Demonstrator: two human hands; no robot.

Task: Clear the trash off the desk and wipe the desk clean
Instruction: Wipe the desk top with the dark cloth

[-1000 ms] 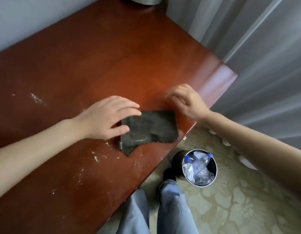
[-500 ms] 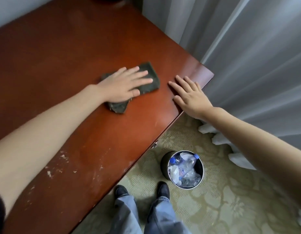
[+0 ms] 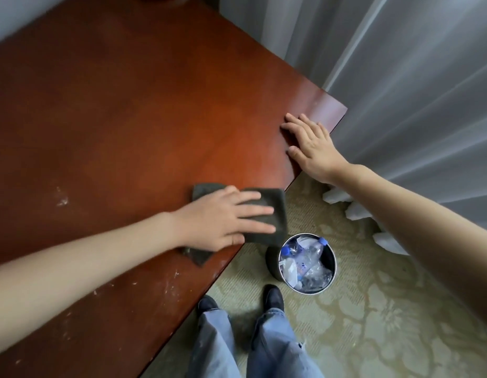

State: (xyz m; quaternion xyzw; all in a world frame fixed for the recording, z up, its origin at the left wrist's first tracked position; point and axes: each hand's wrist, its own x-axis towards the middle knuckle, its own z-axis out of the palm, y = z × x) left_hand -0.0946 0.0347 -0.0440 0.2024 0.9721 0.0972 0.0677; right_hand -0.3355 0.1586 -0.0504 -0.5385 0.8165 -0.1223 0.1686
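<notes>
The left hand (image 3: 223, 216) is lying flat on a dark grey-green rectangular cloth (image 3: 275, 203), fingers straight and slightly spread, pressing it onto the reddish-brown wooden table (image 3: 155, 118) without curling round it. The cloth is sitting at the table's front edge. Its long axis is running left to right in the view, in line with the fingers and crossing the front edge at a slant. Its right end is pointing toward the floor side and is reaching just past the edge, while a folded corner is sticking out below the wrist. The right hand (image 3: 313, 148) is resting palm down on the table close to the far right corner, fingers extended and holding nothing, well apart from the cloth.

White specks and smears (image 3: 62, 199) are showing on the table to the left of the cloth and along the near side. Below the edge, a round metal bin (image 3: 273, 264) is standing on the pale green patterned carpet (image 3: 373, 323), holding clear plastic bottles with blue caps (image 3: 308, 257). Crumpled white paper (image 3: 357, 210) is lying at the foot of the grey curtain (image 3: 400, 77). The person's blue jeans (image 3: 278, 347) and dark shoes (image 3: 273, 297) are showing beside the bin.
</notes>
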